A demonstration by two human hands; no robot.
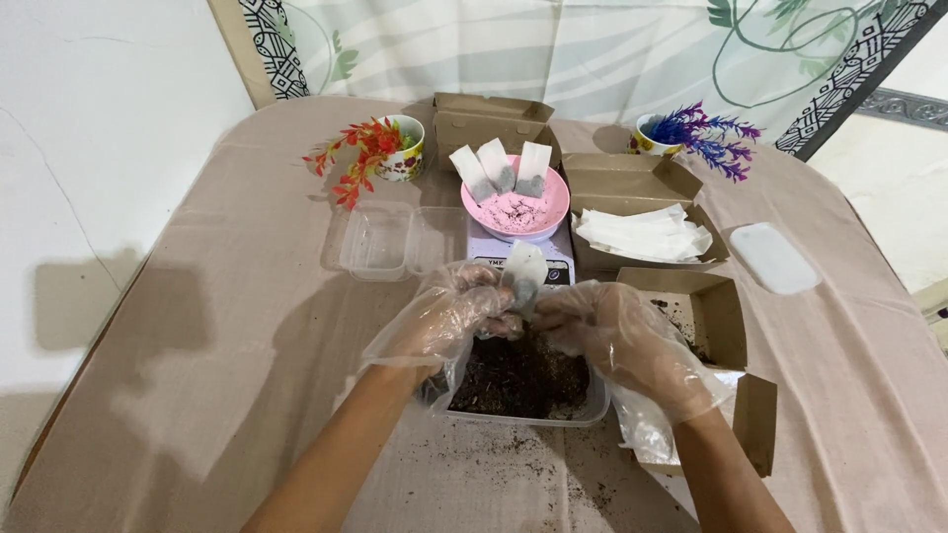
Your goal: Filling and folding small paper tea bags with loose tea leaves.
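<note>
Three brown cardboard boxes (632, 183) stand open far and right; a white sachet (524, 268) is pinched between both hands; three more lean in a pink bowl (515, 212).

we think we are in a home, at a table (197, 326) with a soft beige cloth on it. behind it hangs a curtain (553, 49) with leaves drawn on it, next to a plain white wall (89, 128). two little cups hold pretend flowers, one red (357, 158) and one purple (703, 133). small brown boxes (632, 183), a pink bowl (515, 205) and a little scale (521, 259) make it look like a home craft spot.
</note>
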